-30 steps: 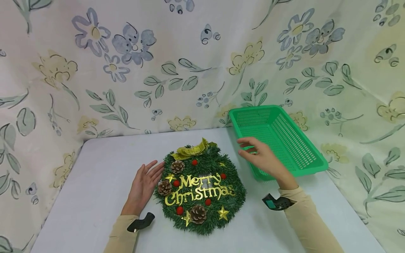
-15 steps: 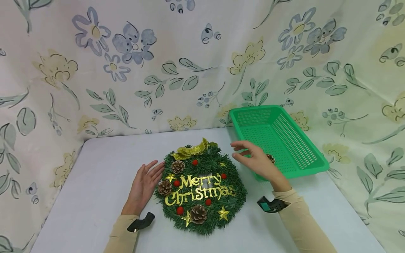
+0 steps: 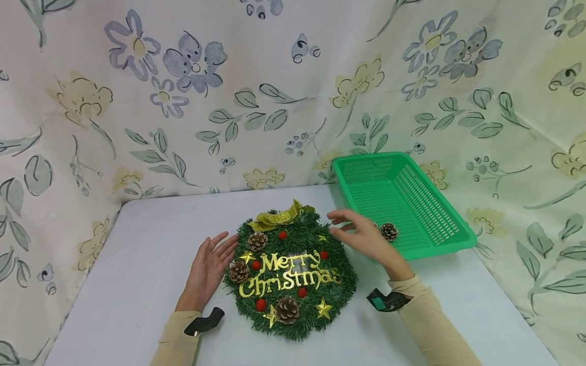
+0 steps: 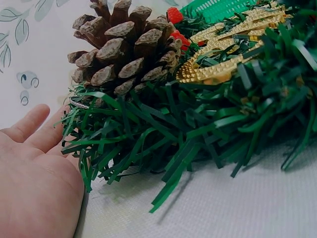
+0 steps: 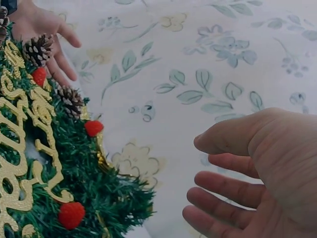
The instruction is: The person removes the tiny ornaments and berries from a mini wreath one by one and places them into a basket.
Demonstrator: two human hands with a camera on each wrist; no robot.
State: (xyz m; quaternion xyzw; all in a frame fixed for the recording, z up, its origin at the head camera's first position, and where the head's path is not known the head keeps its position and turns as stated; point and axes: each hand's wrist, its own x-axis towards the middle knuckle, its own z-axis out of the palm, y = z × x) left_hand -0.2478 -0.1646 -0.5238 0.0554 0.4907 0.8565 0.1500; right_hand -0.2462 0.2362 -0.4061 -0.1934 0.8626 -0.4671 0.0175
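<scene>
1. Wreath (image 3: 293, 240): lies on the white desk (image 3: 151, 254), near the middle, between left hand and right hand, with green strands spreading outward.
2. Wreath trim: includes gold lettering (image 3: 287, 281) reading "Merry Christmas", three pine cones (image 3: 287, 310), red berries (image 3: 260, 304), gold stars (image 3: 323, 308) and, at the far end, a gold bow (image 3: 276, 219).
3. Left hand (image 3: 210, 269): rests at the wreath's left edge, palm turned toward it, fingers (image 4: 27, 124) extended and released; in the left wrist view, partly hidden behind the strands below a pine cone.
4. Right hand (image 3: 361, 236): hovers near the wreath's upper right edge, in front of the basket, fingers relaxed, slightly bent and released; in the right wrist view, apart from the wreath.
5. Green basket (image 3: 450, 211): stands at the rear right of the desk, with slotted walls; holds a loose pine cone (image 3: 389, 232) in the near part, with another brown item just beside, mostly hidden by the right hand.
6. Forearms: covered by beige sleeves (image 3: 176, 338), with a black wrist unit (image 3: 204, 323) on each.
7. Background: consists of pale cloth (image 3: 256, 51) printed with blue and yellow flowers and green leaves.
</scene>
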